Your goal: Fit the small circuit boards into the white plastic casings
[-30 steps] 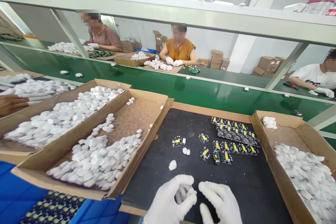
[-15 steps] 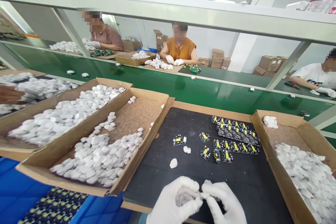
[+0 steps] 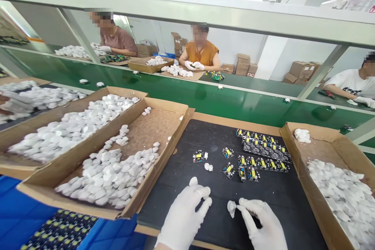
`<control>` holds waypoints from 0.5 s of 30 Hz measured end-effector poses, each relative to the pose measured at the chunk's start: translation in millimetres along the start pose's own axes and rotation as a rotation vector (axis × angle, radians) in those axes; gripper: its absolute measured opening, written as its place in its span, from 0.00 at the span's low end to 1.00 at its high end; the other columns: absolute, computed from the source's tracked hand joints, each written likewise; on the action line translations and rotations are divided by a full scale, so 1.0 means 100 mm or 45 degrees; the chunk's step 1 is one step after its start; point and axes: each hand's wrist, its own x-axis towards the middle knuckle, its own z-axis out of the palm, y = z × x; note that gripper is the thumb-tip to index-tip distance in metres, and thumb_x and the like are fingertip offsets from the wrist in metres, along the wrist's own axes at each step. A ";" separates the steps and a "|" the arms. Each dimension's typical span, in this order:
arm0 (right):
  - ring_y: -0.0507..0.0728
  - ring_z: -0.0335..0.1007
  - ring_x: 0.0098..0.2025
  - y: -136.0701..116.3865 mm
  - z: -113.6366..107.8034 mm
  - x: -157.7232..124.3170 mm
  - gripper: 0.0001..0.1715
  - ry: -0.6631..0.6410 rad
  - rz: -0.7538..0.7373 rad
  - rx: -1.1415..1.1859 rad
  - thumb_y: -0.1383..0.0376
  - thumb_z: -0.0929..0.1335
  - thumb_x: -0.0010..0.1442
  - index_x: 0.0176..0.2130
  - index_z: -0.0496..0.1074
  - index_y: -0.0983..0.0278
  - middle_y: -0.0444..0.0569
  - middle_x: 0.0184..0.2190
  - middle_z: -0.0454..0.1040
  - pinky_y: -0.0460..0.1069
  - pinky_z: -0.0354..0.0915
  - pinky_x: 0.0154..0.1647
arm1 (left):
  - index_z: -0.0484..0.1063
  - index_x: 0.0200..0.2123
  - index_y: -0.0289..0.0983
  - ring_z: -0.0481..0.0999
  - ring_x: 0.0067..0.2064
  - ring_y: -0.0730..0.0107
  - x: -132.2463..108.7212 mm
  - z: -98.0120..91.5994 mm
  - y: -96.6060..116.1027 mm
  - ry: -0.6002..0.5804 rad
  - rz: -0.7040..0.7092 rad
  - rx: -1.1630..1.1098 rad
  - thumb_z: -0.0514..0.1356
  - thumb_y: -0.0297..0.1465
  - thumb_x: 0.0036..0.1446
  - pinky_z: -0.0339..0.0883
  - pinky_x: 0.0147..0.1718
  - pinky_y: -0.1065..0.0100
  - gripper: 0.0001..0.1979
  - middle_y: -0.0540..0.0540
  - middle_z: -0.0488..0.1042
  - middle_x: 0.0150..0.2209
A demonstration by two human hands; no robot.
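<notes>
My right hand (image 3: 263, 220), in a white glove, pinches a small white putty-like lump (image 3: 231, 208) at its edge between thumb and fingertips, above the black mat (image 3: 172, 203). To its left, my gloved left hand (image 3: 186, 211) is open with a gap between thumb and forefinger, and nothing shows between them. Just beyond its knuckles is a rounded white lump (image 3: 193, 181), partly covered by the hand. Two smaller white pieces (image 3: 208, 167) lie farther up the mat, beside a small circuit board (image 3: 198, 157) with a yellow component.
More circuit boards (image 3: 263, 164) stand in rows at the mat's right. Cardboard trays of white lumps flank the mat, one on the left (image 3: 172, 152) and one on the right (image 3: 295, 156). A green conveyor (image 3: 175, 93) crosses behind, carrying small pieces. Co-workers sit beyond it.
My hands have moved apart. The left hand has let go and shifted left, near the rounded lump; the right keeps the white piece. Pieces on the conveyor have moved right.
</notes>
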 end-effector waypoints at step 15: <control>0.57 0.71 0.24 -0.11 0.11 0.02 0.14 -0.153 -0.474 -0.692 0.67 0.67 0.56 0.43 0.76 0.56 0.43 0.28 0.79 0.51 0.62 0.22 | 0.74 0.43 0.42 0.78 0.36 0.63 -0.04 -0.01 0.28 0.017 0.338 0.238 0.55 0.25 0.56 0.75 0.33 0.63 0.14 0.48 0.79 0.39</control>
